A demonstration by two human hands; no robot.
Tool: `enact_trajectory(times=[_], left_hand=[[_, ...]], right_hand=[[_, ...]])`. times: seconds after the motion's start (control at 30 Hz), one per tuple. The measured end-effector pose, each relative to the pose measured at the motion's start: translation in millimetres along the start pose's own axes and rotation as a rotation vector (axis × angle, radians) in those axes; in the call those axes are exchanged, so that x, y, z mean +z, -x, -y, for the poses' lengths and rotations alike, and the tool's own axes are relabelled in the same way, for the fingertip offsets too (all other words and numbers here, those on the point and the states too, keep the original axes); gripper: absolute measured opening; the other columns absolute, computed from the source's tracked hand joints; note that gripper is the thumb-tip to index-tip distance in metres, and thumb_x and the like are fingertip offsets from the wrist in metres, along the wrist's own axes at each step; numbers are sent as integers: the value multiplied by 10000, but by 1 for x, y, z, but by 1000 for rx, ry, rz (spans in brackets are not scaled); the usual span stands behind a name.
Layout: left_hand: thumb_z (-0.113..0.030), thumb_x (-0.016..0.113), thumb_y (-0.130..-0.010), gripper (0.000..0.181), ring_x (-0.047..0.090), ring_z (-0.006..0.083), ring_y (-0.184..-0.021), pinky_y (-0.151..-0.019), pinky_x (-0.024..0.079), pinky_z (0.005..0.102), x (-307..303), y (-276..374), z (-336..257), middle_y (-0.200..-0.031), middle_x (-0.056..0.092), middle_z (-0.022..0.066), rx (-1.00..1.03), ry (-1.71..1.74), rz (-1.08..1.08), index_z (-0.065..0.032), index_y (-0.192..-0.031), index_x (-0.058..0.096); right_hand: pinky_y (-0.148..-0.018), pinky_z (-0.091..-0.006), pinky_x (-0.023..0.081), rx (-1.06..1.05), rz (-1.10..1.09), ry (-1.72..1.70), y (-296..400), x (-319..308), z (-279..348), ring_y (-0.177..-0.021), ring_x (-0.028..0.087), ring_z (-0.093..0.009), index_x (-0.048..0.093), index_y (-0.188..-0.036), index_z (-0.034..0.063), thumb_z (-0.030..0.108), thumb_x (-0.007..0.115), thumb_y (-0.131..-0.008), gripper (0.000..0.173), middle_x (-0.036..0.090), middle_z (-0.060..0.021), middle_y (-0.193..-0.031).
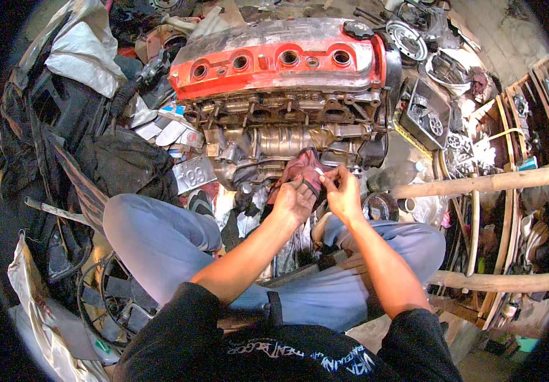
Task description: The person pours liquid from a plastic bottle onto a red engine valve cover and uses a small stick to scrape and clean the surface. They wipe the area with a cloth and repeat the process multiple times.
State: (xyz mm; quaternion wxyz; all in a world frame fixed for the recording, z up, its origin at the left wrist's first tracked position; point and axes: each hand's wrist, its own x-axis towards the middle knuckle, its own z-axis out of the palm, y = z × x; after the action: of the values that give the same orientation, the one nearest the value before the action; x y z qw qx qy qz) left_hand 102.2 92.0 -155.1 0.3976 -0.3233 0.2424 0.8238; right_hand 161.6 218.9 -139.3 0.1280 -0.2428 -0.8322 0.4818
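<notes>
Both hands meet in front of the lower side of a car engine. My left hand has its fingers curled on a dark red cloth, which drapes against the engine block. Close on its right, my right hand pinches a small whitish piece between thumb and forefinger, at the cloth's right edge; what the piece is cannot be told. Above the cloth lies the engine block, greasy and metallic. On top sits its red and grey valve cover, with round spark plug holes and a black oil filler cap.
A grey metal bin of parts stands right of the engine, with a bamboo rack beyond. Left lie papers, an embossed plate and black cloth. A thin wheel rim lies at the lower left.
</notes>
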Motion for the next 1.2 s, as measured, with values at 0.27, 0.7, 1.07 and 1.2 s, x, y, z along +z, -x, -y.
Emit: enact_trajectory(times=[0.27, 0.7, 1.07, 1.2], left_hand=[[-260, 426, -1095, 250, 615, 234, -1175, -1064, 459, 396, 23, 26, -6, -1170, 684, 51, -26, -23, 6, -124, -1254, 562], [-272, 422, -1095, 309, 605, 233, -1209, -1078, 446, 389, 21, 27, 11, -1227, 686, 63, -53, 67, 67, -75, -1278, 575], [-269, 538, -1058, 296, 625, 254, -1112, -974, 494, 391, 7, 1, -6, -1220, 651, 97, 349, -303, 78, -94, -1297, 548], [-288, 586, -1053, 376, 654, 191, -968, -806, 559, 321, 16, 5, -19, -1168, 652, 94, 1083, -630, 1, -31, -1327, 557]], right_hand=[[-645, -359, 463, -195, -119, 48, 12, -6, -2, -681, 569, -177, 579, -808, -20, 93, 747, -891, 219, 631, -121, -721], [-770, -542, 484, -212, -113, 225, 32, -20, 8, -861, 632, -478, 580, -898, -13, 59, 690, -890, 132, 651, -243, -854], [-538, -329, 454, -97, -288, -67, 35, -25, -20, -558, 550, -168, 609, -915, 33, 199, 572, -1042, 212, 577, -71, -690], [-464, -240, 371, 245, -358, -585, 18, -45, 0, -522, 432, -76, 603, -933, 90, 276, 510, -1092, 262, 480, 28, -674]])
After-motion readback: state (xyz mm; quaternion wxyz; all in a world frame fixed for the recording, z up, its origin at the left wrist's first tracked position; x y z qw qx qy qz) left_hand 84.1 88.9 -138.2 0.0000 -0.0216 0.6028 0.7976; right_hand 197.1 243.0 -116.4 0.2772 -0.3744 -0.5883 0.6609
